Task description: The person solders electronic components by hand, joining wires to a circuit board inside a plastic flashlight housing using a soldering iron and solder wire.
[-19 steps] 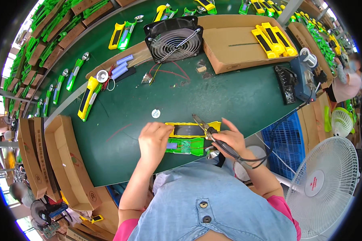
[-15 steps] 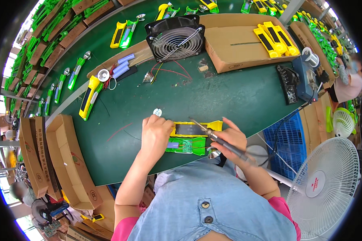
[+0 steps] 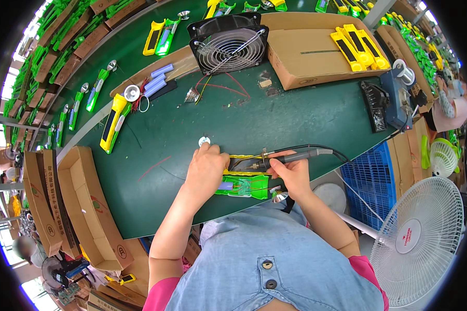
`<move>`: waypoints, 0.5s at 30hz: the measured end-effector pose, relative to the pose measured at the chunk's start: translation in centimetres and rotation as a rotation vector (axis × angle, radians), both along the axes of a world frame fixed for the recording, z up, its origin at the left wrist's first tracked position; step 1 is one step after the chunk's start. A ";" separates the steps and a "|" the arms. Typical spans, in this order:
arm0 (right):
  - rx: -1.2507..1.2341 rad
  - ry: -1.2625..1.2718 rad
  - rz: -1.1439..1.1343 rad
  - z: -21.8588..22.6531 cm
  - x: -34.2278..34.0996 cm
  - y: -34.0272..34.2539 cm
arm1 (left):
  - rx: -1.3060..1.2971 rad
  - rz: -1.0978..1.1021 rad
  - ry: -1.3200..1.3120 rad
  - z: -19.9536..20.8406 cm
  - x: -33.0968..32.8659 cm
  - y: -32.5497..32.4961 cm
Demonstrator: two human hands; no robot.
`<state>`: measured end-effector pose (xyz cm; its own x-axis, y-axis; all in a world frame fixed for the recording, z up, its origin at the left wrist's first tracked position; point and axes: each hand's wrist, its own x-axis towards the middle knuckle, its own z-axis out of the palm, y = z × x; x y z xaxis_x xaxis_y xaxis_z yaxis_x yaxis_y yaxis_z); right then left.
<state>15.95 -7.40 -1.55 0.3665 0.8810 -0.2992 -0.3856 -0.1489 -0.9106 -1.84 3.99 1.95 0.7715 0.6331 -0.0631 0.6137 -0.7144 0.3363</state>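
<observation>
Yellow plastic makes up the long, shallow casing (image 3: 242, 157) lying open on the green table (image 3: 306, 119), close to the person's front, its raised rim running around a darker inside. Just beside it, on the nearer side, I see a bright green casing (image 3: 259, 189) of similar length, its hollow carrying a purple-blue battery (image 3: 226, 185) at the left and thin red wires. Near its right end sits a shiny, cup-shaped lamp reflector (image 3: 279, 197). From here, the right hand (image 3: 291, 171) is clenched around a soldering iron (image 3: 308, 154), which slants leftward over the yellow casing; whether its tip touches anything I can't tell. The left hand (image 3: 208, 166) has its fingers bunched at the yellow casing's left end, hiding whatever they may pinch. Just beyond them lies a white disc (image 3: 203, 140).
</observation>
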 end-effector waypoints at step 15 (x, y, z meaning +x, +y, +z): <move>0.093 -0.039 -0.023 -0.1 0.1 -0.6 | 0.018 -0.032 0.021 0.1 0.3 0.1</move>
